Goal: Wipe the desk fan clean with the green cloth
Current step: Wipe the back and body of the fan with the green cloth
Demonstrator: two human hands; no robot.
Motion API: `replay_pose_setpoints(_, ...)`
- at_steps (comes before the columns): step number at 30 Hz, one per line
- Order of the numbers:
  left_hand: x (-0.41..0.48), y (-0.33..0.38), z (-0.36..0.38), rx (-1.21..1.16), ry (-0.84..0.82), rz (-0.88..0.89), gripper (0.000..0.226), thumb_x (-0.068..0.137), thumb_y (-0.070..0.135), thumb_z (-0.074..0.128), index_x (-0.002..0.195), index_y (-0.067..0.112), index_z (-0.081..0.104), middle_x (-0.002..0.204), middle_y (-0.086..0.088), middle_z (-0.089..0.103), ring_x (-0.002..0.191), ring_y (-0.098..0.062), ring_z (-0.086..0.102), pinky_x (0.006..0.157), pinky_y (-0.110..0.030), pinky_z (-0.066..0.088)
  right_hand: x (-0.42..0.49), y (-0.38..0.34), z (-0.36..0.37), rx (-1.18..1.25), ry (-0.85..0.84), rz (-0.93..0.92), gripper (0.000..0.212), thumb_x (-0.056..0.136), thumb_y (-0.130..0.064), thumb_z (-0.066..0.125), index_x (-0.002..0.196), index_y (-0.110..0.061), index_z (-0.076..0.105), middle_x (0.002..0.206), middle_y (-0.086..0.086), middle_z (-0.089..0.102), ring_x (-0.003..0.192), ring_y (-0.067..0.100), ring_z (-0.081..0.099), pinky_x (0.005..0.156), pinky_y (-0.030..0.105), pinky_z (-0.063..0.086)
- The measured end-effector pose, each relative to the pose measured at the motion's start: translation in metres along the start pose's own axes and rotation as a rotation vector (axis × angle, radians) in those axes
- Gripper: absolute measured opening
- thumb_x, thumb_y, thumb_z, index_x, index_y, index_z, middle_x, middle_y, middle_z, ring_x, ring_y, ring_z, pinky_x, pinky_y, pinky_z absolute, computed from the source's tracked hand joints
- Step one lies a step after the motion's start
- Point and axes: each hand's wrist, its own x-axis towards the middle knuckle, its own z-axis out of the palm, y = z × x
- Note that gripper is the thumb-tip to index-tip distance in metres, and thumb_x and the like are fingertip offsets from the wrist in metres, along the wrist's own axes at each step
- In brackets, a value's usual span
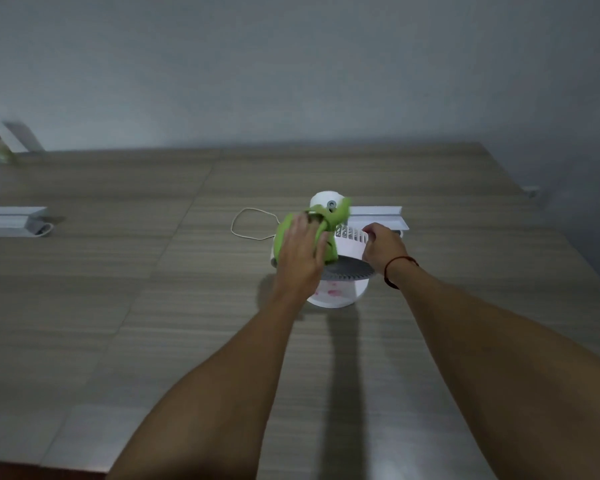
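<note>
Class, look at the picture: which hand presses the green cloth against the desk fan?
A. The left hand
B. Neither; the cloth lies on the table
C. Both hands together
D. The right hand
A: the left hand lies flat on the green cloth over the desk fan, while the right hand grips the fan's bare white casing.

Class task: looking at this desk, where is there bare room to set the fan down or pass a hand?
Bare tabletop spreads between the left white rail and the desk fan, and nearer the person. It is crowded behind the fan: cord, right rail, both hands.
</note>
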Motion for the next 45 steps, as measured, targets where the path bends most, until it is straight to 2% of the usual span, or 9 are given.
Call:
replay_pose_setpoints(7, 0.010, -0.018, 0.003, -0.100, 0.058, -0.089, 0.054, 0.099, 0.037, 0.023, 0.145, 0.014, 0.038, 0.156, -0.011, 0.033, 0.147, -0.022, 0.024, 0.121, -0.038, 0.018, -0.002, 0.010, 0.000, 0.079, 0.018, -0.013, 0.029, 0.096, -0.008, 0.039, 0.114, -0.005, 0.061, 0.120, 0.017, 0.064, 0.108, 0.034, 0.059, 0.090, 0.038, 0.049)
replay_pose_setpoints(11, 0.017, -0.058, 0.012, -0.465, 0.054, -0.540, 0.061, 0.090, 0.053, 0.021, 0.129, 0.020, 0.055, 0.131, -0.012, 0.060, 0.122, -0.029, 0.055, 0.107, -0.043, 0.042, -0.003, 0.011, 0.000, 0.126, 0.023, 0.021, 0.030, 0.097, -0.008, 0.036, 0.114, -0.005, 0.061, 0.120, 0.016, 0.063, 0.109, 0.030, 0.059, 0.091, 0.038, 0.049)
replay_pose_setpoints(15, 0.019, -0.067, 0.003, -0.553, -0.020, -0.874, 0.060, 0.094, 0.049, 0.025, 0.127, 0.011, 0.058, 0.134, -0.018, 0.057, 0.123, -0.035, 0.053, 0.109, -0.047, 0.040, 0.006, -0.011, -0.007, 0.090, -0.038, 0.122, 0.036, 0.095, -0.012, 0.034, 0.118, 0.002, 0.059, 0.126, 0.021, 0.060, 0.115, 0.034, 0.056, 0.095, 0.038, 0.045)
replay_pose_setpoints(20, 0.016, -0.030, -0.013, -0.384, 0.053, -0.555, 0.051, 0.102, 0.037, 0.024, 0.125, 0.004, 0.056, 0.127, -0.022, 0.060, 0.118, -0.034, 0.055, 0.098, -0.038, 0.042, 0.010, -0.039, 0.014, 0.003, -0.097, 0.091, 0.072, 0.089, -0.066, 0.026, 0.144, -0.020, 0.039, 0.158, 0.012, 0.025, 0.146, 0.034, 0.019, 0.118, 0.048, 0.016)
replay_pose_setpoints(22, 0.013, -0.020, -0.012, -0.319, 0.086, -0.359, 0.053, 0.098, 0.042, 0.025, 0.128, 0.008, 0.053, 0.126, -0.018, 0.060, 0.117, -0.033, 0.055, 0.099, -0.041, 0.044, 0.008, -0.040, 0.023, -0.047, -0.060, 0.065, 0.074, 0.089, -0.067, 0.028, 0.148, -0.025, 0.030, 0.163, 0.007, 0.008, 0.150, 0.032, 0.001, 0.121, 0.050, 0.007)
replay_pose_setpoints(26, 0.017, -0.012, -0.003, -0.162, 0.000, -0.022, 0.047, 0.099, 0.036, 0.026, 0.132, 0.011, 0.048, 0.137, -0.017, 0.051, 0.133, -0.033, 0.042, 0.112, -0.049, 0.033, 0.013, -0.034, 0.027, -0.101, 0.051, 0.019, 0.070, 0.091, -0.061, 0.029, 0.147, -0.019, 0.034, 0.161, 0.009, 0.019, 0.149, 0.031, 0.012, 0.120, 0.048, 0.016)
replay_pose_setpoints(29, 0.019, -0.031, 0.008, -0.162, 0.034, -0.038, 0.057, 0.099, 0.041, 0.019, 0.143, 0.010, 0.037, 0.150, -0.016, 0.038, 0.144, -0.031, 0.029, 0.119, -0.046, 0.025, 0.017, -0.028, 0.031, -0.113, 0.061, -0.013, 0.068, 0.092, -0.057, 0.031, 0.142, -0.013, 0.040, 0.152, 0.011, 0.038, 0.142, 0.031, 0.030, 0.116, 0.048, 0.026)
replay_pose_setpoints(36, 0.015, -0.055, 0.006, -0.386, 0.070, -0.609, 0.048, 0.103, 0.031, 0.023, 0.139, 0.005, 0.041, 0.141, -0.022, 0.048, 0.129, -0.037, 0.047, 0.104, -0.037, 0.036, 0.018, -0.031, 0.037, -0.076, 0.111, 0.011, 0.066, 0.095, -0.053, 0.032, 0.140, -0.006, 0.042, 0.146, 0.018, 0.044, 0.136, 0.035, 0.037, 0.115, 0.045, 0.028)
replay_pose_setpoints(45, 0.020, -0.018, 0.011, -0.095, 0.070, -0.093, 0.052, 0.099, 0.034, 0.025, 0.140, 0.006, 0.043, 0.151, -0.018, 0.037, 0.143, -0.031, 0.030, 0.117, -0.047, 0.024, 0.016, -0.030, 0.039, -0.047, 0.101, 0.031, 0.069, 0.094, -0.054, 0.032, 0.142, -0.004, 0.039, 0.147, 0.018, 0.042, 0.137, 0.034, 0.036, 0.115, 0.045, 0.028)
